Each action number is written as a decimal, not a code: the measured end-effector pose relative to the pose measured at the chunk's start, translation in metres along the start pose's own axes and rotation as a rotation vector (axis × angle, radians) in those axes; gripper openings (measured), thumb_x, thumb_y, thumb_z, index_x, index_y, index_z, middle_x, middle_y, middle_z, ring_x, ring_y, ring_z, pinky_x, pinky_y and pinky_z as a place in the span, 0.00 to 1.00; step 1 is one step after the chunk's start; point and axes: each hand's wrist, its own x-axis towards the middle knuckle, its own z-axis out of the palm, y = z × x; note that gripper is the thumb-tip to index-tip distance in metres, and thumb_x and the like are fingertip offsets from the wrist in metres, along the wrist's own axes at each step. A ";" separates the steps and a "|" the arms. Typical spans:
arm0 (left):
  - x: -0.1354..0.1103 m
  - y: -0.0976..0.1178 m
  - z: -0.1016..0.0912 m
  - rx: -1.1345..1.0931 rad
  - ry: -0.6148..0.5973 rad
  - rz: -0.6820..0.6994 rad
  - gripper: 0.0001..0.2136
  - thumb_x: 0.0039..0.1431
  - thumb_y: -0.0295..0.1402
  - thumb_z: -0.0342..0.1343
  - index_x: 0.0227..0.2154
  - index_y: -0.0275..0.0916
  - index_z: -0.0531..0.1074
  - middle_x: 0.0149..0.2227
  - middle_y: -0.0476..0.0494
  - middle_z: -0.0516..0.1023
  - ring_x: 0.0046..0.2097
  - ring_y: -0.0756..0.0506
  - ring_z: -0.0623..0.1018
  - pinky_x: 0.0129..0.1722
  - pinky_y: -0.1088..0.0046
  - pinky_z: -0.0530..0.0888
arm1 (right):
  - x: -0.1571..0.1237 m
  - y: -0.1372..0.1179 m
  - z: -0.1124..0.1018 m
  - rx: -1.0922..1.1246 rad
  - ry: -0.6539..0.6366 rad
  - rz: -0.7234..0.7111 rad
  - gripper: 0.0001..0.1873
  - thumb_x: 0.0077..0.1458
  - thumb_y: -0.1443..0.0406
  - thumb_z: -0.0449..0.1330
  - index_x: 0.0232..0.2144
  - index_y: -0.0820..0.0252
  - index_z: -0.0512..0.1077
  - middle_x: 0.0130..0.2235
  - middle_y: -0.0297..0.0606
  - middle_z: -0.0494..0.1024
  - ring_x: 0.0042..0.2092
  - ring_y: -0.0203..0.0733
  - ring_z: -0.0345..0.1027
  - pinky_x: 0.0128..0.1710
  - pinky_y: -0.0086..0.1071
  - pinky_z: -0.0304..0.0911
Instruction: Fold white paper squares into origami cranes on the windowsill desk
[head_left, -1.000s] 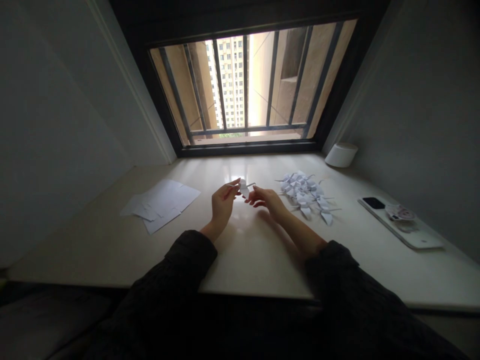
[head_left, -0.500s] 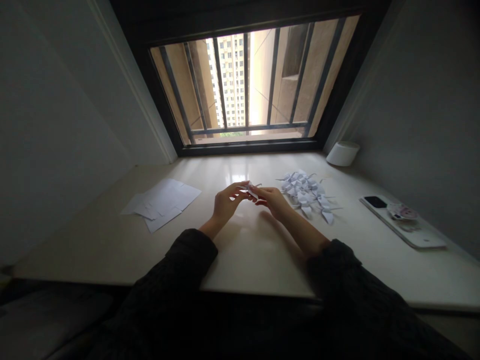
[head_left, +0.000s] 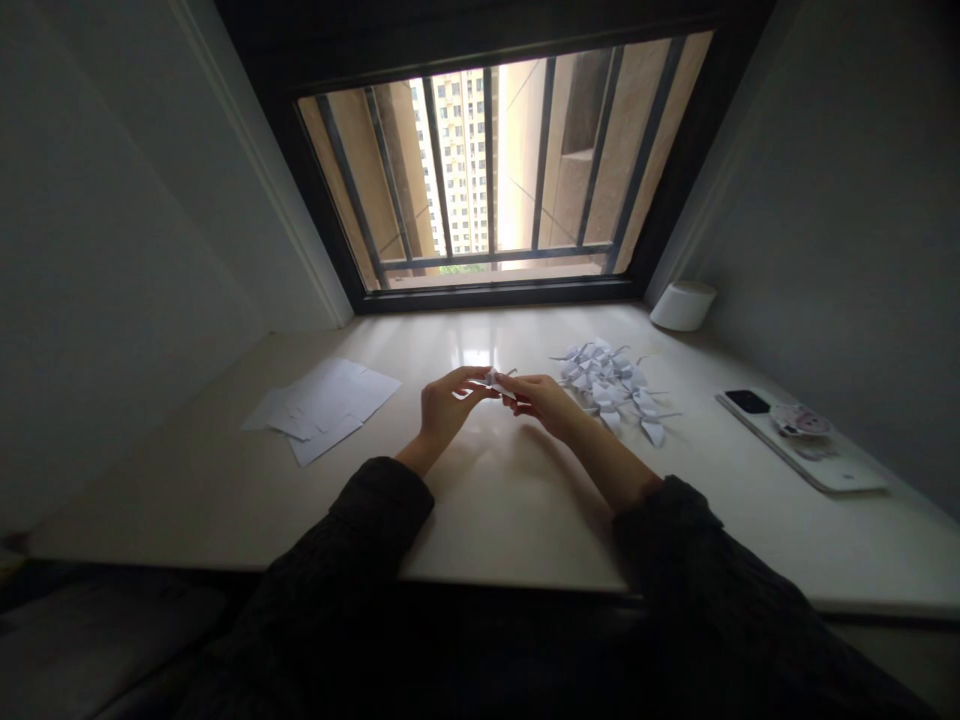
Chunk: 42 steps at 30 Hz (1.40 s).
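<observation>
A small white paper crane (head_left: 496,378) is held between both hands above the middle of the white counter. My left hand (head_left: 450,402) pinches its left side with thumb and fingers. My right hand (head_left: 543,400) closes on its right side, and the fingers hide part of the folds. A thin paper point sticks up past my right fingertips. To the right of my right hand lies a heap of folded paper cranes (head_left: 604,378), with thin points and spread wings. Flat sheets of white paper (head_left: 337,395) lie overlapping on the left.
A phone (head_left: 802,445) with a cartoon grip lies at the right, near the wall. One white cup-like object (head_left: 683,305) stands in the back right corner. The counter (head_left: 480,540) ends at a front edge near my body; a barred window (head_left: 491,170) is behind it.
Both hands have shifted very slightly, and my left fingers sit a little differently on the paper crane. The sheets and the heap stay as they were.
</observation>
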 end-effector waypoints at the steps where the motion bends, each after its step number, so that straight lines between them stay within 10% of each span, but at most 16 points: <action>1: 0.000 0.000 0.000 0.012 -0.004 0.013 0.13 0.49 0.39 0.63 0.40 0.46 0.77 0.34 0.47 0.81 0.34 0.46 0.80 0.33 0.72 0.74 | 0.000 0.000 0.000 -0.029 -0.005 -0.018 0.23 0.40 0.46 0.65 0.18 0.61 0.72 0.22 0.34 0.70 0.26 0.34 0.60 0.28 0.31 0.55; 42: 0.000 -0.016 0.006 -0.099 0.026 -0.082 0.12 0.51 0.34 0.61 0.40 0.43 0.78 0.36 0.44 0.81 0.34 0.46 0.80 0.29 0.75 0.73 | -0.002 0.003 0.011 -0.067 0.049 -0.107 0.19 0.39 0.49 0.66 0.22 0.60 0.78 0.26 0.40 0.78 0.32 0.39 0.69 0.33 0.32 0.59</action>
